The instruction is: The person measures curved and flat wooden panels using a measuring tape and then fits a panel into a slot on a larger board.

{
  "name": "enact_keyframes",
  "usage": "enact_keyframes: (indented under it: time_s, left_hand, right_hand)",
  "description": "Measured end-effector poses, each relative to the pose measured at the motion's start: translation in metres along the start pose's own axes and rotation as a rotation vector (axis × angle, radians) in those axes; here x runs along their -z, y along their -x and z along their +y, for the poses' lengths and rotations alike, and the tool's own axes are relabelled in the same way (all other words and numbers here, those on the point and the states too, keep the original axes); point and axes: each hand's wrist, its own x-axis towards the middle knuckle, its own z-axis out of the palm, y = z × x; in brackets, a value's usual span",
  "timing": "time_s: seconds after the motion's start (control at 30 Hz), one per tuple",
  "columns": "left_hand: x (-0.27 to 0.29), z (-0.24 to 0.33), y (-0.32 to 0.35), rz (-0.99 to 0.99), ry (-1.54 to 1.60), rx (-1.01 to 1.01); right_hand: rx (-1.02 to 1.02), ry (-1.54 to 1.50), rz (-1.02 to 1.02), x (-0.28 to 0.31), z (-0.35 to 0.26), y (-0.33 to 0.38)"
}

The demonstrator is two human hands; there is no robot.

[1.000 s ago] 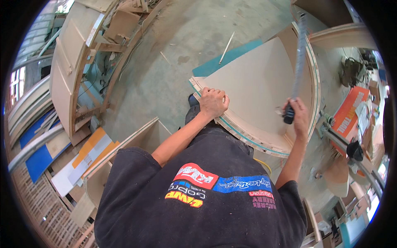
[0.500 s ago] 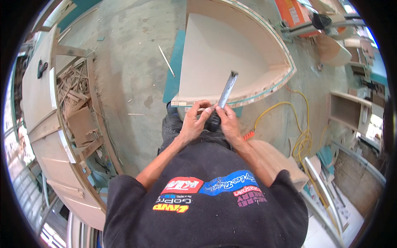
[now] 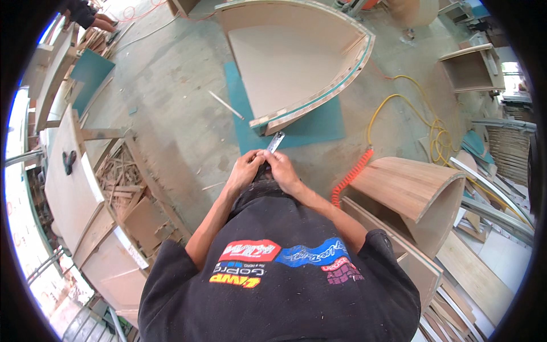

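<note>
In front of my waist, my left hand (image 3: pixel 246 169) and my right hand (image 3: pixel 282 170) are closed and meet at the fingertips. A flat silver metal strip (image 3: pixel 276 141) with dark marks near its tip sticks out away from me, pinched between my right thumb and fingers. What my left fingers grip is hidden. Something dark shows just below the hands, too covered to name. Beyond the strip lies a large curved wooden panel frame (image 3: pixel 296 62) with a pale inside and a green-striped layered edge, apart from my hands.
A teal sheet (image 3: pixel 325 122) lies under the frame. At left, a wooden bench (image 3: pixel 74 171) carries a black-handled tool (image 3: pixel 69 162) beside wood scraps (image 3: pixel 121 176). A coiled orange hose (image 3: pixel 352 178) and a curved wooden piece (image 3: pixel 407 179) are at right. A person's legs (image 3: pixel 102 21) show far left.
My view has turned and moved back from the curved frame, which sits farther away. My hands have drawn closer together, and less of the silver strip shows.
</note>
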Motion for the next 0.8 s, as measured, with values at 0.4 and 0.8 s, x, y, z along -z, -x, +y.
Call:
enact_keyframes:
  time_s: [0.4,0.8]
  left_hand:
    - [0.125,-0.044,0.007,0.233,-0.667,0.067]
    - [0.148,-0.019,-0.043,0.207,-0.91,0.033]
  right_hand:
    - [0.064,-0.307,0.062,-0.046,0.059,-0.087]
    - [0.091,-0.257,0.247,-0.057,0.039,-0.099]
